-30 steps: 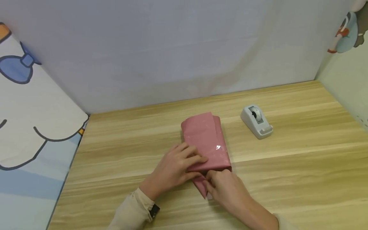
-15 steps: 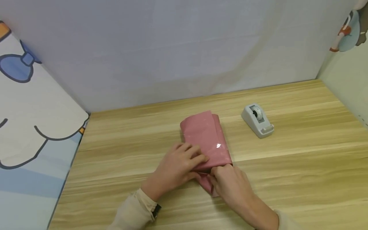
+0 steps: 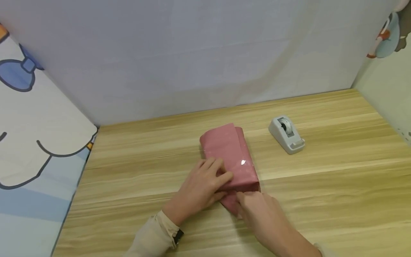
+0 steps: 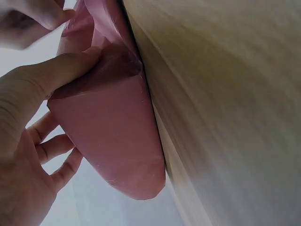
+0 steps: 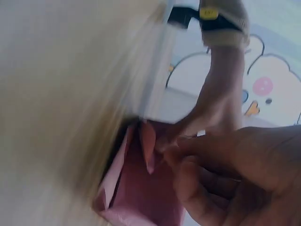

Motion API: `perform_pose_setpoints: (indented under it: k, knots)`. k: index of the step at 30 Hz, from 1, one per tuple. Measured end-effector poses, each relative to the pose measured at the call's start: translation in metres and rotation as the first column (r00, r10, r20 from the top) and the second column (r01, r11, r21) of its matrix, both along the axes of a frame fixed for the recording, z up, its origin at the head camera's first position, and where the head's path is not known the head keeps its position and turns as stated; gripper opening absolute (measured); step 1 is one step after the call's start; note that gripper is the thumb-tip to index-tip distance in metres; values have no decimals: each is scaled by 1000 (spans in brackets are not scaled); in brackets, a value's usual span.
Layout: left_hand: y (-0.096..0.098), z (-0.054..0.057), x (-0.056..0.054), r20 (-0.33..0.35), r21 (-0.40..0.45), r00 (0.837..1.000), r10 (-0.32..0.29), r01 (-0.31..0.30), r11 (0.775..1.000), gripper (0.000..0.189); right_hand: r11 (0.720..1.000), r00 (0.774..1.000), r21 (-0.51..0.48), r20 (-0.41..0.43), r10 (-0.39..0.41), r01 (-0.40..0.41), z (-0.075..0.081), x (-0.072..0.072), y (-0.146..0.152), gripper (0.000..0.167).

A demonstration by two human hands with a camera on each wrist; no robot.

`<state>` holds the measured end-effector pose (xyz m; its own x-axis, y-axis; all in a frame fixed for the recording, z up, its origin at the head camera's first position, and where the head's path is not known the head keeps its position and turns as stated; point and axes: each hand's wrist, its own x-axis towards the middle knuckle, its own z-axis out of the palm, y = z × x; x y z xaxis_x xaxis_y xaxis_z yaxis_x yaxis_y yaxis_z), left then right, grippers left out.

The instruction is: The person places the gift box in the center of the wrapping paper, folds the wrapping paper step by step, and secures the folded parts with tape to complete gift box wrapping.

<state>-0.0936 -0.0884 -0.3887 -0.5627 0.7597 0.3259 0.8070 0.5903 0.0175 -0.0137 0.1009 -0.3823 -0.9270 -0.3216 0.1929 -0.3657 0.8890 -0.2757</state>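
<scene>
A pink paper-wrapped package (image 3: 224,146) lies on the wooden table, with a folded paper flap (image 3: 231,203) sticking out at its near end. My left hand (image 3: 200,187) holds the near left corner, its fingers on top and its thumb against the end fold. The left wrist view shows that thumb (image 4: 77,66) pressing the creased paper. My right hand (image 3: 264,214) is at the flap's right side, fingers curled at the paper edge. In the right wrist view its thumb and forefinger (image 5: 183,160) come together by the flap; the exact contact is blurred and partly hidden.
A grey tape dispenser (image 3: 287,134) with a roll of clear tape stands on the wooden table (image 3: 144,160), right of the package. A pale wall (image 3: 192,64) closes off the back, and printed cartoon panels border the sides.
My right hand first moves up toward the package's end, then back slightly nearer the body. The flap's tip shifts to the right. My left hand stays on the corner with its fingers bent more.
</scene>
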Motion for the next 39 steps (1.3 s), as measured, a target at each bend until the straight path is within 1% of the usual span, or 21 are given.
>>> perform_pose_setpoints:
  k: [2, 3, 5, 7, 9, 10, 11, 13, 15, 18, 21, 24, 27, 29, 31, 33, 37, 39]
  knots:
    - [1, 0, 0, 0, -5, 1000, 4, -4, 1000, 44, 995, 994, -2, -44, 104, -104, -3, 10, 0, 23]
    - [2, 0, 0, 0, -8, 1000, 6, -6, 1000, 44, 987, 983, 8, -90, 162, -162, -5, 15, -1, 21]
    - [3, 0, 1, -3, -16, 1000, 11, -11, 1000, 44, 961, 948, 44, -159, 275, -272, -9, 23, -2, 15]
    - [3, 0, 1, -6, -24, 1000, 17, -17, 1000, 45, 931, 903, 95, -227, 364, -351, -14, 29, -4, 16]
    - [4, -1, 1, -15, -33, 1000, 21, -22, 999, 47, 906, 865, 133, -270, 423, -402, -16, 33, -6, 26]
    - [4, -1, 1, -21, -37, 1000, 23, -24, 999, 48, 896, 853, 148, -274, 444, -419, -17, 34, -6, 33]
    - [4, -1, 1, -27, -41, 999, 25, -27, 999, 49, 890, 843, 165, -286, 455, -424, -18, 35, -7, 42]
    - [5, -1, 1, -36, -48, 999, 31, -33, 998, 51, 879, 827, 200, -301, 475, -433, -20, 35, -9, 52]
    - [6, -1, 0, -45, -55, 998, 39, -41, 998, 52, 870, 815, 227, -309, 491, -438, -22, 34, -10, 50]
    - [9, 0, 0, -42, -87, 997, 58, -62, 994, 57, 859, 808, 264, -301, 506, -439, -26, 32, -8, 50]
    - [13, 4, 1, -27, -132, 996, 85, -88, 987, 61, 855, 826, 260, -245, 508, -449, -29, 32, -5, 57]
    - [16, 7, 2, -27, -157, 994, 104, -107, 982, 65, 858, 845, 253, -196, 498, -447, -31, 31, -2, 59]
    - [17, 7, 2, -50, -157, 993, 103, -110, 981, 67, 868, 861, 247, -177, 477, -430, -31, 30, 0, 52]
    - [18, 7, 2, -65, -156, 993, 101, -110, 982, 69, 873, 867, 251, -178, 465, -417, -32, 30, 1, 48]
    - [18, 6, 2, -76, -158, 992, 101, -112, 981, 70, 875, 867, 252, -185, 464, -414, -32, 29, 1, 43]
    - [17, 5, 1, -78, -160, 992, 100, -112, 981, 73, 871, 860, 259, -195, 471, -418, -31, 29, 1, 43]
    - [17, 5, 0, -71, -162, 993, 98, -108, 981, 76, 864, 850, 268, -211, 484, -426, -30, 27, -1, 53]
    - [16, 5, 0, -66, -160, 994, 92, -102, 982, 78, 863, 851, 269, -199, 485, -429, -29, 27, -2, 61]
